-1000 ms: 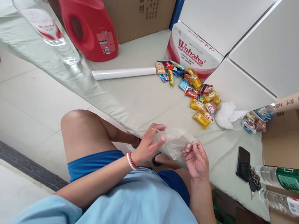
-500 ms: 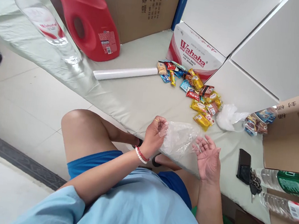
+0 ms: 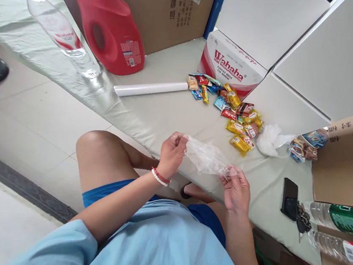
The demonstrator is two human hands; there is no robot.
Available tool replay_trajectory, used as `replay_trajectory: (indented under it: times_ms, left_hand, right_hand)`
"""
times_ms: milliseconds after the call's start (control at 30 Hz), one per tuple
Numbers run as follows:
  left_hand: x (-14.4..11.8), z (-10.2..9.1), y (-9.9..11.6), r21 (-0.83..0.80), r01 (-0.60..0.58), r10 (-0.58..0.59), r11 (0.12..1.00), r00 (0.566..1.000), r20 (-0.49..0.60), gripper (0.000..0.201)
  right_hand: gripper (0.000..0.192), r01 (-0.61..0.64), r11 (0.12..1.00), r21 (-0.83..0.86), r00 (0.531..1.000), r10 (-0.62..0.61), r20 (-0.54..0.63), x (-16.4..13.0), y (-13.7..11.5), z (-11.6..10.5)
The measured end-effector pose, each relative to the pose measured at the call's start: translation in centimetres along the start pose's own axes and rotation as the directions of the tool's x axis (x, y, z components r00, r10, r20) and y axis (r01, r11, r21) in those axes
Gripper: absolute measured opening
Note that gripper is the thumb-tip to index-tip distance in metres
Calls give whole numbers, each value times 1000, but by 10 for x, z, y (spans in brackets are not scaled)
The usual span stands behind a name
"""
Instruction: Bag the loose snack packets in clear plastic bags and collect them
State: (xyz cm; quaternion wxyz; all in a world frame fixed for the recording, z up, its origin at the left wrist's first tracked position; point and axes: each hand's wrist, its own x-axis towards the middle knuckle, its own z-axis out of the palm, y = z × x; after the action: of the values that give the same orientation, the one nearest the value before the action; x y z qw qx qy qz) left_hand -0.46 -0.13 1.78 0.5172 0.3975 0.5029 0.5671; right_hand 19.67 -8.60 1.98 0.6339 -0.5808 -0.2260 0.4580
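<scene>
Hands: two; left hand [image 3: 171,152] and right hand [image 3: 236,189] each pinch one end of one clear plastic bag [image 3: 207,158], grip closed on it.
Bag place: held above the worktop's [image 3: 171,119] near edge.
Counts: one snack pile [image 3: 230,109], one white roll [image 3: 151,89], one red jug [image 3: 110,23], one phone [image 3: 289,195].
Surface: pale green cover, tiled floor left.
Room: bare worktop between roll and hands.

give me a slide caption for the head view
Both hands, left hand and right hand, stretch a clear plastic bag beside scattered snack packets.
</scene>
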Motion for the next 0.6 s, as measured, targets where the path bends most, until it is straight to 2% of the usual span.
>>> replay_trajectory:
  times_ms: [67, 133, 167, 233, 267, 300, 333, 367, 433, 467, 533, 600]
  left_hand:
    - [10, -13, 9, 23, 61, -63, 998, 992, 112, 38]
    - [19, -28, 22, 102, 127, -150, 987, 955, 258, 38]
    - [23, -35, 28, 147, 163, -204, 976, 919, 338, 38]
    - [34, -45, 39, 228, 214, -301, 950, 820, 487, 36]
    - [39, -48, 42, 248, 223, -326, 943, 773, 544, 36]
    - [45, -50, 42, 246, 227, -331, 942, 745, 579, 36]
    - [50, -50, 41, 226, 232, -323, 946, 745, 583, 36]
    - [54, -48, 38, 201, 242, -313, 949, 773, 552, 37]
    - [56, -42, 30, 138, 296, -326, 945, 846, 422, 42]
    - [54, -38, 26, 102, 340, -353, 935, 862, 364, 48]
    - [43, -30, 16, 35, 423, -412, 905, 856, 311, 65]
    - [26, -22, 7, 21, 442, -430, 897, 859, 278, 79]
  right_hand:
    - [32, -34, 999, -33, 996, 36, 78, 4, -13, -11]
    - [32, -68, 993, -93, 982, 83, 171, 9, -27, -22]
    - [33, -91, 988, -124, 969, 117, 217, 12, -33, -27]
    - [34, -143, 975, -168, 941, 187, 281, 19, -41, -35]
    - [35, -163, 972, -170, 934, 208, 292, 24, -42, -37]
    - [36, -177, 972, -155, 934, 215, 285, 28, -42, -38]
    - [36, -184, 975, -127, 942, 212, 260, 33, -39, -37]
    - [38, -188, 978, -91, 953, 204, 224, 38, -34, -34]
    - [41, -208, 978, -15, 967, 208, 149, 45, -22, -27]
    - [43, -224, 974, 15, 968, 221, 121, 48, -15, -23]
    - [43, -259, 964, 54, 962, 253, 98, 50, -2, -15]
    - [43, -273, 959, 76, 959, 265, 95, 48, 7, -8]
